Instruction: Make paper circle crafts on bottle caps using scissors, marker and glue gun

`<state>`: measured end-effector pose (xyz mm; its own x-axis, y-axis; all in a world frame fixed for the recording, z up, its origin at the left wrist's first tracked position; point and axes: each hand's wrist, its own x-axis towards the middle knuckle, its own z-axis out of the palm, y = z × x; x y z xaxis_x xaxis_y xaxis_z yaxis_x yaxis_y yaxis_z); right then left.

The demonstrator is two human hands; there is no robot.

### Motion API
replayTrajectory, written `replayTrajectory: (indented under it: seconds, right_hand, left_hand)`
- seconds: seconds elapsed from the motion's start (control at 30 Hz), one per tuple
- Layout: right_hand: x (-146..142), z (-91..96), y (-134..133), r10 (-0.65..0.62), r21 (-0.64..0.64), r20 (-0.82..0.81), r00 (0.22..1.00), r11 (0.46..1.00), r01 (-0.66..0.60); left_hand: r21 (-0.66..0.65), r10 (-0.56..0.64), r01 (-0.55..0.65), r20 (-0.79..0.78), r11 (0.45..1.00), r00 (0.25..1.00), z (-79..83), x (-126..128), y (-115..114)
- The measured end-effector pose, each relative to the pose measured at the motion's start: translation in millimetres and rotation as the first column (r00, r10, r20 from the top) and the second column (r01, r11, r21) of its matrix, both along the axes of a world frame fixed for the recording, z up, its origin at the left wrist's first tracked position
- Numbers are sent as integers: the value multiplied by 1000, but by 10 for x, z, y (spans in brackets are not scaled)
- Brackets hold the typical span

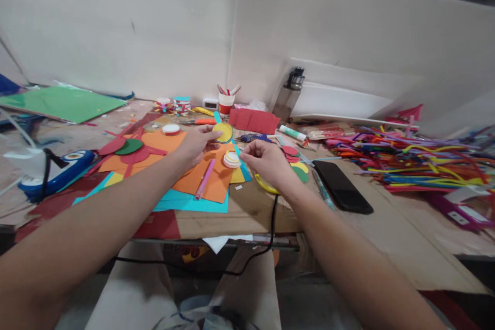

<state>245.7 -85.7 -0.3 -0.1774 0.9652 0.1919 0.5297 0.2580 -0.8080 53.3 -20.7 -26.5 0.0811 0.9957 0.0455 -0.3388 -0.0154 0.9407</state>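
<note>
My left hand [197, 145] is pinching a round yellow paper disc [223, 133] at its left edge, above the stacked coloured paper. Light blue paper shows above the disc and again at its lower right. The fingers of my right hand [268, 162] are closed on a narrow light blue paper strip [237, 150]; whether it joins the disc I cannot tell. Between and below the hands, a white round lid [232, 160] and a pink-purple stick [204, 179] rest on orange paper [216, 188]. Partly hidden under my right wrist is a yellow object [266, 184] with a black cord.
Light blue sheets [189, 202] lie under the orange ones. On the right are a black phone [342, 185], a glue stick [293, 133] and heaped pipe cleaners [371, 160]. Behind stand a bottle [286, 98] and a pencil cup [226, 101]. The black cord [273, 221] hangs over the edge.
</note>
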Motion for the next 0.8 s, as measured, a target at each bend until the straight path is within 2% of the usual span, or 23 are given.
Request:
replayTrajectory:
  seconds: [0.1, 0.2, 0.4, 0.53, 0.7, 0.8]
  right_hand:
    - [-66, -80, 134, -38, 4, -189, 981, 999, 40]
    - [-113, -121, 214, -33, 11, -229, 973, 999, 36]
    - [-162, -199, 301, -37, 47, -138, 990, 998, 44]
    - [-187, -240, 352, -48, 51, -135, 990, 997, 55]
    - [-166, -179, 372, -16, 19, -150, 989, 1000, 19]
    - [-57, -106, 351, 31, 65, 47, 998, 997, -34]
  left_hand:
    - [-15, -22, 22, 11, 1000, 1000, 18, 39, -40]
    - [-17, -39, 39, 1, 999, 999, 26, 62, -65]
    - [-19, -64, 64, -10, 998, 998, 34, 79, -97]
    - [5, -108, 107, 23, 994, 994, 42, 99, -115]
    - [43, -98, 96, 36, 994, 995, 50, 93, -92]
    - [18, -19, 18, 67, 1000, 998, 59, 40, -38]
